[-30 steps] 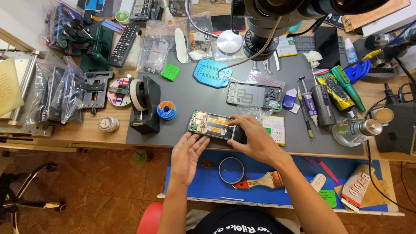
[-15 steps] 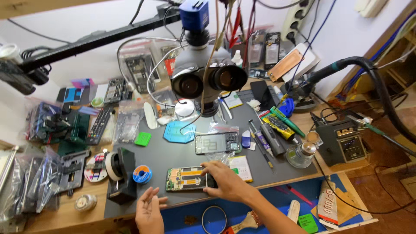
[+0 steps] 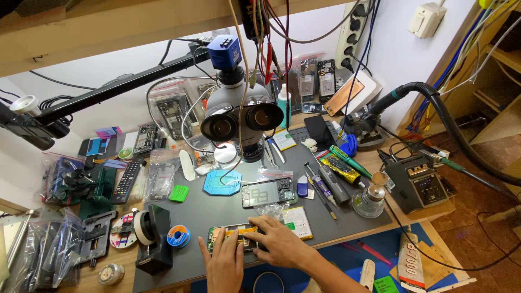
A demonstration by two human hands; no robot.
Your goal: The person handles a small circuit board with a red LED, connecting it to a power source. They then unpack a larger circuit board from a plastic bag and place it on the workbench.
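Note:
An opened phone (image 3: 230, 233) with its insides showing lies flat near the front edge of the grey work mat (image 3: 217, 209). My left hand (image 3: 225, 263) rests on its lower left part, fingers spread. My right hand (image 3: 277, 241) lies across its right end and holds it down against the mat. A second opened phone body (image 3: 267, 192) lies further back on the mat, under the stereo microscope (image 3: 241, 116).
A tape dispenser (image 3: 152, 239) and a solder spool (image 3: 178, 236) stand left of my hands. A glass bottle (image 3: 369, 201), screwdrivers (image 3: 347, 160) and a soldering station (image 3: 420, 182) sit to the right. Bagged parts (image 3: 49, 249) crowd the left side.
My view has tilted up from the bench top to the microscope and wall. My left hand has come onto the phone; my right hand stays on its right end.

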